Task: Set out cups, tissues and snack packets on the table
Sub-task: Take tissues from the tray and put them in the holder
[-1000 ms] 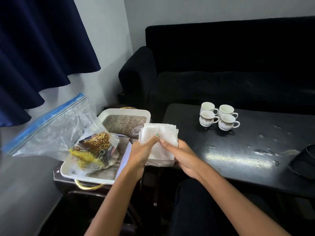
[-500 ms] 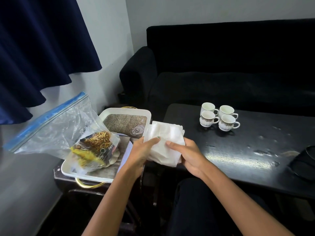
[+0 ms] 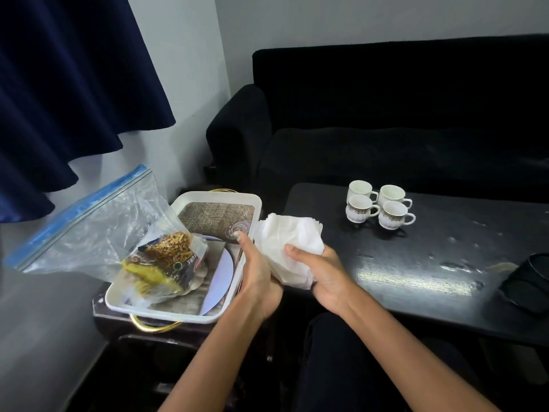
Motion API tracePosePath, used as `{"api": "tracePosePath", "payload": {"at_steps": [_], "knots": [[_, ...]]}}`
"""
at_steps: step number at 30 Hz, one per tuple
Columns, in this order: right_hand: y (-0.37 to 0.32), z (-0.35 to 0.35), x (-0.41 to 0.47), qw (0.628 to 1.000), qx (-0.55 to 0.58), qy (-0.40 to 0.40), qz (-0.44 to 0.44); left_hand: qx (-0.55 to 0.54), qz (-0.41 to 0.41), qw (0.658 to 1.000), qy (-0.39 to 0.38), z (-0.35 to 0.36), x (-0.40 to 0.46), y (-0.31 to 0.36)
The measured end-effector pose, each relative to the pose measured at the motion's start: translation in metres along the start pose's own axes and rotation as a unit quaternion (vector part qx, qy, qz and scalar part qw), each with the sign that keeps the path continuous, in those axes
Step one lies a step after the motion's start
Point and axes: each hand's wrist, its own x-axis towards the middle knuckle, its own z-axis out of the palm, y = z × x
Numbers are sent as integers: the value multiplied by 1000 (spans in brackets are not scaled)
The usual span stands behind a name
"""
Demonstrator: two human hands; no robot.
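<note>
Both hands hold a stack of white tissues [image 3: 289, 239] above the gap between the tray and the black table [image 3: 416, 272]. My left hand [image 3: 258, 266] grips the stack's left edge; my right hand [image 3: 323, 272] cups it from below with the thumb on top. Several white cups [image 3: 378, 208] with patterned bands stand grouped on the table's far side. A snack packet [image 3: 166, 257] lies inside a clear zip bag [image 3: 95, 230] in the white tray [image 3: 190, 315] at left.
The tray has gold handles, holds a woven mat [image 3: 217, 214] and rests on a small dark side table. A black sofa [image 3: 386, 120] stands behind the table. A dark object [image 3: 528, 281] lies at the table's right edge. A navy curtain [image 3: 59, 84] hangs at left.
Both hands have carried the tissue stack a little to the right, toward the black table, and the right hand has shifted under it. The stack looks more bunched.
</note>
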Motion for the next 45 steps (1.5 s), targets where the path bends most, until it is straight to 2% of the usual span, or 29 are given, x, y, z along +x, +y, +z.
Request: {"api": "tracePosePath", "payload": {"at_steps": [6,12,17,24,28,32,42,45], "knots": [[-8,-7,1,1000,-4,14,-11,42,3,999,-25,-15,6,12],[-15,-14,0,1000,-25,-11,7,166,55,984,-42,-18,10,8],[-12,-16,-1,999,-45,12,-13,170,54,982,-61,-19,10,3],[-15,-26,-6,997,-73,23,-17,200,-9,969,-142,-19,8,6],[-21,-34,-14,995,-101,19,-15,200,-17,974,-101,-12,7,-7],[-33,-51,-28,989,-147,15,-9,206,-28,974,-91,-2,6,-19],[-86,-126,-62,970,-206,128,13,160,-84,975,-127,45,9,-62],[-105,-165,-76,959,-217,184,2,147,-106,975,-130,61,11,-77]]}}
